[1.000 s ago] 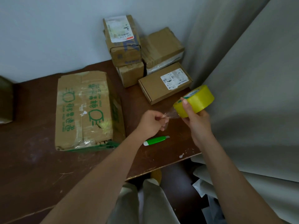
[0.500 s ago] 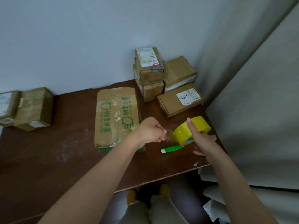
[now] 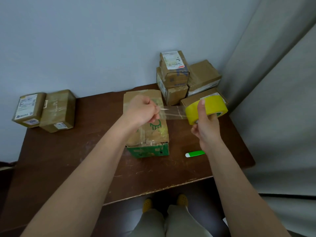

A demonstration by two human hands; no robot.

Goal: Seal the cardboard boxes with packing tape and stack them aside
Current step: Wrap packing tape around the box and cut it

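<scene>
My right hand (image 3: 206, 124) grips a yellow roll of packing tape (image 3: 207, 106), thumb up against its side. My left hand (image 3: 142, 111) pinches the free end of the clear tape strip (image 3: 174, 112), which stretches between both hands above a long cardboard box with green print (image 3: 153, 134) on the brown table (image 3: 68, 159). The far end of that box is partly hidden behind my left hand.
Several taped boxes (image 3: 174, 72) are piled in the back right corner by the curtain (image 3: 277, 100). Two more boxes (image 3: 44, 111) sit at the table's back left. A green and white cutter (image 3: 195, 153) lies right of the long box.
My hands have risen and pulled apart, drawing out a longer strip of tape. The view has tilted up and back, showing the left boxes and more of the wall.
</scene>
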